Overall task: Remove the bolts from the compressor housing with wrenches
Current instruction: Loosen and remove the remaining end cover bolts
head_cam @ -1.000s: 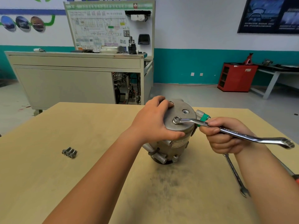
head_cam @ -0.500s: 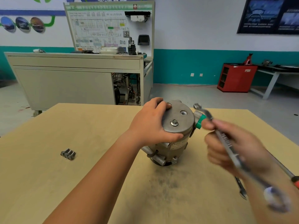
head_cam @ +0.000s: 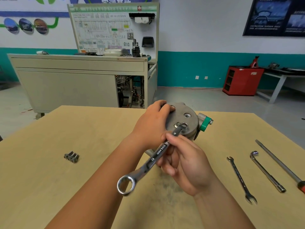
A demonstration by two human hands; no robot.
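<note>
- the compressor housing [head_cam: 181, 119] stands on the tabletop [head_cam: 49, 179] near its far edge, with its round end plate tipped toward the camera.
- the left hand [head_cam: 153, 128] grips the housing from the left, its fingers [head_cam: 165, 111] curled over the upper rim of the plate to steady it.
- the right hand [head_cam: 186, 162] holds a ring wrench [head_cam: 158, 154] by the middle of its shank, fingers [head_cam: 167, 170] wrapped round it and thumb on top. the big ring end hangs low toward the camera.
- the wrench's small ring end sits just beside one bolt [head_cam: 177, 125] in the plate. it does not look seated over the head, though the overlap is hard to read.
- done so far, by the look of it: three loose bolts [head_cam: 71, 157] lie together on the tabletop well to the left, and two empty holes [head_cam: 187, 115] show in the plate.
- left to do: the one visible bolt, plus any hidden under the left hand, which cannot be told.
- an open-ended wrench [head_cam: 241, 179], a socket wrench [head_cam: 265, 172] and a screwdriver [head_cam: 279, 164] lie to the right.
</note>
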